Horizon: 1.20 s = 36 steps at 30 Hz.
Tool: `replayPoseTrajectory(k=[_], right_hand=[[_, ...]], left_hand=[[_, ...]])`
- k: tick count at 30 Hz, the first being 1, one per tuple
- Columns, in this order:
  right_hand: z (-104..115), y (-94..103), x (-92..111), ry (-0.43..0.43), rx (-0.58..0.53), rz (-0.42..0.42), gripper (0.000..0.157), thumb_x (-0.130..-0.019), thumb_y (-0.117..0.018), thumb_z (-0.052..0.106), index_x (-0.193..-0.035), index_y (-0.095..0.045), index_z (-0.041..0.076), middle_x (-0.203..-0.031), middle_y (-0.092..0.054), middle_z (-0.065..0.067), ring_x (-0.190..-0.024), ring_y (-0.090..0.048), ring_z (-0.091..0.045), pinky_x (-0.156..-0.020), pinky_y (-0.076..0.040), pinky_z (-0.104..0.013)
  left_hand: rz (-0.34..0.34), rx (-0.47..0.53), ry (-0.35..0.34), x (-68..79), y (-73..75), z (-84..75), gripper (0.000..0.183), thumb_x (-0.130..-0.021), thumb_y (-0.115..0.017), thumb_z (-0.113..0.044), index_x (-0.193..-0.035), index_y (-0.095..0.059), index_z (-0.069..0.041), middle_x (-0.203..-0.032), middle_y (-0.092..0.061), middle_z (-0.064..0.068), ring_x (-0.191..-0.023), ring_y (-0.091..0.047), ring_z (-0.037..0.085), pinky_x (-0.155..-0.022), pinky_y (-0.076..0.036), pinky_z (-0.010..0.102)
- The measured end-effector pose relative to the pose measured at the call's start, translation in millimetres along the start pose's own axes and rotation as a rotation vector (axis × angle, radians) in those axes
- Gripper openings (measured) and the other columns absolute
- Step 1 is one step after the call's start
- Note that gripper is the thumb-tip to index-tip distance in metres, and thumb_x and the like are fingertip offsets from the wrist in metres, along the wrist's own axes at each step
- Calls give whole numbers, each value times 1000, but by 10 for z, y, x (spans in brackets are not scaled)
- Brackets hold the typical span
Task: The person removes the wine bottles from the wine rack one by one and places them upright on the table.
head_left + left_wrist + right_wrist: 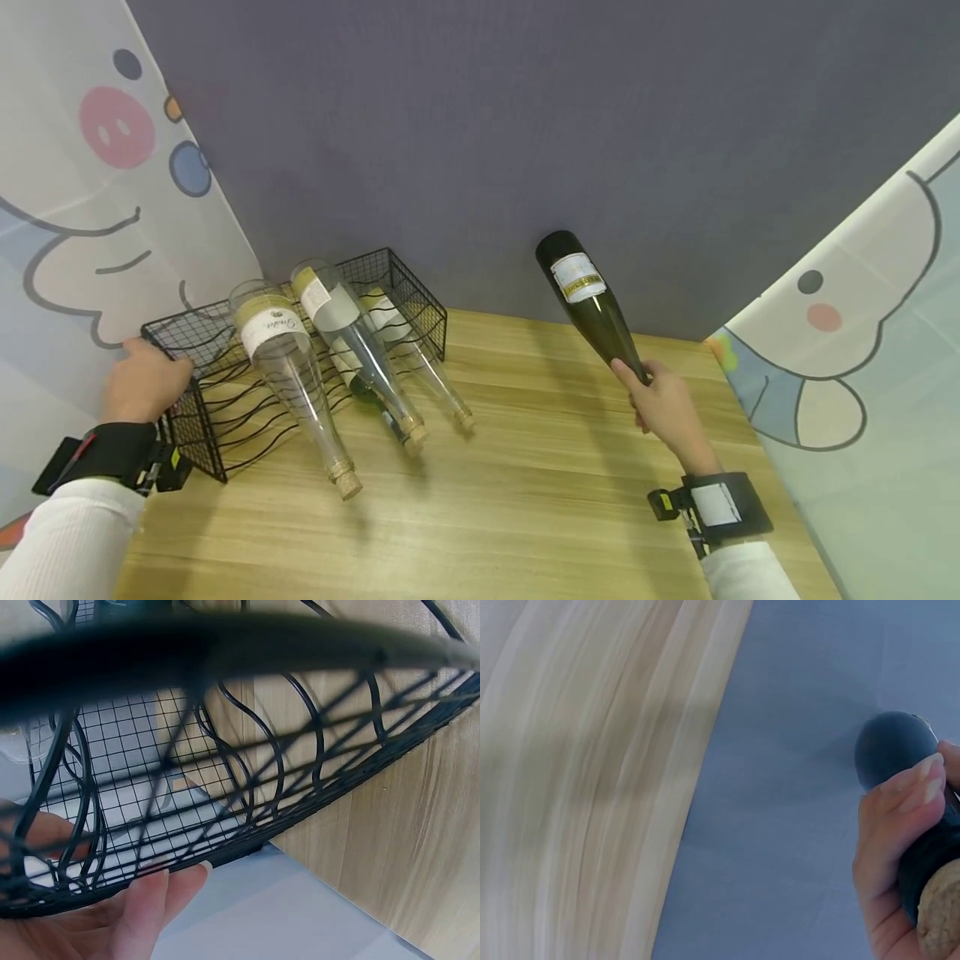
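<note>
My right hand [667, 404] grips a dark green wine bottle [603, 321] by its neck, lifted above the table with its base tilted up and away. A cork [939, 911] shows at the mouth in the right wrist view. At the left, my left hand [146, 379] holds the side of a black wire bottle rack [197, 425]; its fingers [142, 900] press against the mesh in the left wrist view. Corked clear bottles lie on the rack: one at the left [288, 367], one in the middle [360, 333] and a slimmer one [423, 362]. Beneath the middle one, a green bottle [362, 390] is partly hidden.
The wooden table [510, 492] meets a grey backdrop [487, 167] behind the rack. White cartoon-printed sheets stand along the left side [52, 275] and the right side [900, 333]. The bottles' necks stick out past the rack's front.
</note>
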State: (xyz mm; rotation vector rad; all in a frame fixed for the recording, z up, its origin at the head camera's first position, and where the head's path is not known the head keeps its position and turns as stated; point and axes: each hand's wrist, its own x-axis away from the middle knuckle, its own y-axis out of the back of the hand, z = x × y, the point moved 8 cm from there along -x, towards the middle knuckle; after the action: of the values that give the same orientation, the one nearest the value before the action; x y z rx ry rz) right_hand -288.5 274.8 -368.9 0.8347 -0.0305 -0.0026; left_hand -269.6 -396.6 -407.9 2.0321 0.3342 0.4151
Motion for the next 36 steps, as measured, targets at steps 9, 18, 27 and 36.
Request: replayPoseTrajectory(k=[9,18,27,36], right_hand=[[-94,-1,-5,-16,35,4,67,-97,-47,59,-112,-52,-5,-59,-56,-6,-43,-53,-16,-44,-45,-31],[-184,-61,-14,-32,60,49,58,-99,-49,55,-94,-53,-4,-52,-51,0,-41,-51,-14,-43,-46,-31],[-271,-130,3,-76,71,107,59,-99,-50,52,-105,-53,-6,-58,-52,0,-45,-51,-13,-46,-46,-30],[-337,-195,27,-97,107,134,56,-99,-51,51,-101,-54,-5,-61,-54,-2,-46,-52,-13,-47,-46,-29]], left_hand=[[-3,14,12,-12,-52,53,84,-94,-38,-23,-138,7,32,-106,-41,58,-88,-50,65,-68,-44,60],[3,5,-12,-43,-44,56,83,-95,-38,-24,-136,6,33,-95,-47,52,-79,-55,59,-61,-44,55],[1,4,-13,-40,-17,30,84,-96,-37,-24,-137,10,33,-103,-43,57,-84,-53,62,-65,-44,58],[3,0,-4,-60,-19,35,84,-95,-36,-23,-137,12,32,-109,-39,61,-89,-50,65,-69,-44,61]])
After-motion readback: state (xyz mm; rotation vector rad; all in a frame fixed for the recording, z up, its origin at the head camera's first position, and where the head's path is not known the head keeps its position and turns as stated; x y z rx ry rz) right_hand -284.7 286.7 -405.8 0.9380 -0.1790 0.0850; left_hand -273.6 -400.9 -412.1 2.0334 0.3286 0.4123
